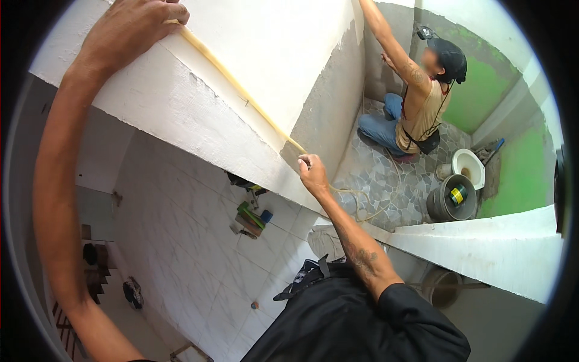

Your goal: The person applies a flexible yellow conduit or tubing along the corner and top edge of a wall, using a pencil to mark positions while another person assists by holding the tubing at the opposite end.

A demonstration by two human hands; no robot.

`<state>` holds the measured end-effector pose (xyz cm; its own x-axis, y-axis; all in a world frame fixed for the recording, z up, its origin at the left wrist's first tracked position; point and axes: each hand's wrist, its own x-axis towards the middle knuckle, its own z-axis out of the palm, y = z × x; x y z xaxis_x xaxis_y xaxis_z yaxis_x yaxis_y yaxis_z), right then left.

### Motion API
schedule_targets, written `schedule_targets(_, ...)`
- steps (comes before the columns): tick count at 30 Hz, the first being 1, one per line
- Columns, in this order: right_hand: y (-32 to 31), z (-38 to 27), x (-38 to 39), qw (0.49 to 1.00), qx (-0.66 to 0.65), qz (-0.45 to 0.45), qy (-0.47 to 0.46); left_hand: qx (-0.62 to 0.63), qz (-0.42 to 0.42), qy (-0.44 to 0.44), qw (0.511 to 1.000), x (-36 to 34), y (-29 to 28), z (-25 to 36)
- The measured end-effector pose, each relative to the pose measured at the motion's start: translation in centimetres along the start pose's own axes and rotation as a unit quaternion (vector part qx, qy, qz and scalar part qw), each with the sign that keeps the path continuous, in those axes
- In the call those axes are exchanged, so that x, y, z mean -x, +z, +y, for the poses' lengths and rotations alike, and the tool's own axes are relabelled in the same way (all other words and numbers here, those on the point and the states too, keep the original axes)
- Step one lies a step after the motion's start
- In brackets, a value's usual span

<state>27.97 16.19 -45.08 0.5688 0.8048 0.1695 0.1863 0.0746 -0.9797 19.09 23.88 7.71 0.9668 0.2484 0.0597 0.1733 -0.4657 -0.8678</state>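
A pale yellow tube ran across the face of a white wall, stretched between two bare hands. The left hand was at its upper end, fingers curled down and pinching it near the top of the view. The right hand held it lower, its grip closed on the tube between thumb and fingers, beside a bare grey patch of the wall. Holding it at two spread points probably served to keep that stretch taut and nearly straight; whether it touched the wall all along could not be told.

The long axis slanted from upper left to lower right, its upper end pointing up toward the left hand. Below the right hand the tube hung slack, likely to leave spare length, and looped over a stone-patterned floor toward a kneeling co-worker with one arm raised to the wall. A grey bucket stood well apart from the hands, perhaps set there to leave the kneeling co-worker room.
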Motion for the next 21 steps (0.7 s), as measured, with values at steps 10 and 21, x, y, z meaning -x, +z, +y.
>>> schedule_targets(10, -3.6, 3.7, 0.7, 0.996, 0.091, -0.012, 0.019, -0.047, 0.052, 0.068, 0.995, -0.3, 5.6, -3.4)
schedule_targets(21, -11.9, 14.7, 7.0, 0.95, 0.245, -0.11, 0.157, -0.065, 0.067, 0.109, 0.99, -0.8, 6.6, -3.4)
